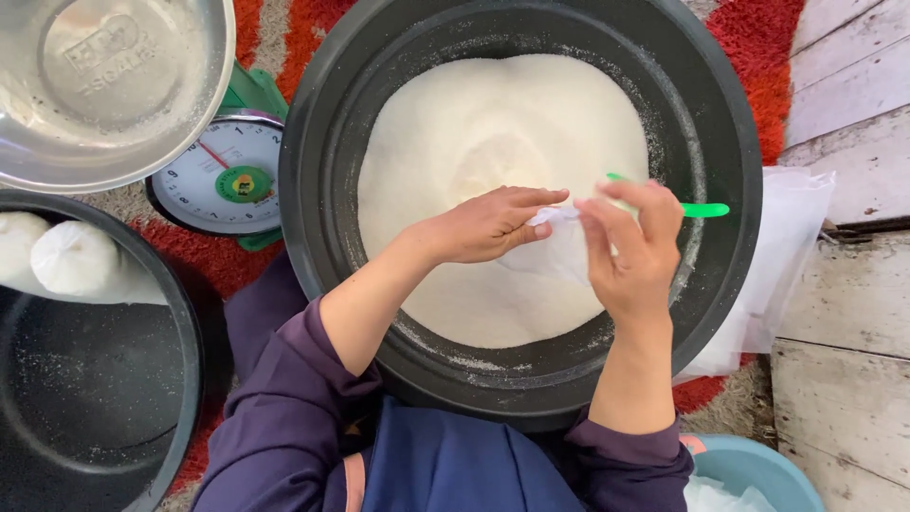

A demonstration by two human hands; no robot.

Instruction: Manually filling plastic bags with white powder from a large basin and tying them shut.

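Large black basin (720, 142) taken as landmark; it holds a mound of white granular powder (474, 142). Over the powder, near the basin's right side: left hand (493, 226) and right hand (630, 251) both pinch a thin clear plastic bag (559, 251), fingers closed on its top edge. Right hand also grips a green scoop handle (703, 210). Left of the basin: a dial scale (223, 175) with steel pan (104, 85). Lower left: second black basin (185, 379) containing filled tied bags (74, 256).
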